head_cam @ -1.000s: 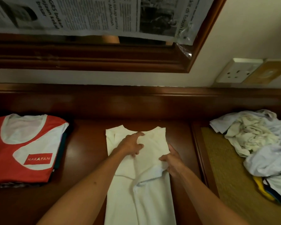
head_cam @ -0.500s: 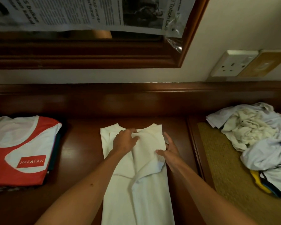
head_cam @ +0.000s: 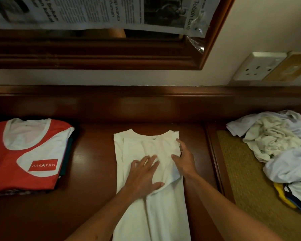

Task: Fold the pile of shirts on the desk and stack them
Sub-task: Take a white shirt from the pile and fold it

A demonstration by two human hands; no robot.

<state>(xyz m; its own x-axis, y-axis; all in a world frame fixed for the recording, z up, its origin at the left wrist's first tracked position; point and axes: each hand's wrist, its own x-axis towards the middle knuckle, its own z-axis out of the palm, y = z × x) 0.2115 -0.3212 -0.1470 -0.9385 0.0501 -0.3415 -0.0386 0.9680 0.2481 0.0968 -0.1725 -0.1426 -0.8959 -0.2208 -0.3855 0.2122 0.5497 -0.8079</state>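
Note:
A white shirt [head_cam: 156, 214] lies lengthwise on the dark wooden desk [head_cam: 94, 171], collar away from me, its sides folded inward into a narrow strip. My left hand [head_cam: 142, 176] presses flat on the folded-in sleeve with fingers spread. My right hand [head_cam: 183, 160] rests with straight fingers along the shirt's right edge. At the left lies a stack of folded shirts [head_cam: 30, 153], a red and white one with a "HARAPAN" label on top. A rumpled pile of unfolded shirts [head_cam: 274, 145] sits at the right.
The pile lies on a woven mat [head_cam: 241, 180] inset in the desk's right part. A raised wooden back ledge [head_cam: 146, 105] runs along the wall. Above hangs a framed mirror [head_cam: 111, 54] partly covered with newspaper, and a wall socket [head_cam: 257, 66] sits at the right.
My left hand let go near the collar and slid toward me, now flat on the shirt's middle. My right hand stayed at the right edge, and the cloth lies smoother.

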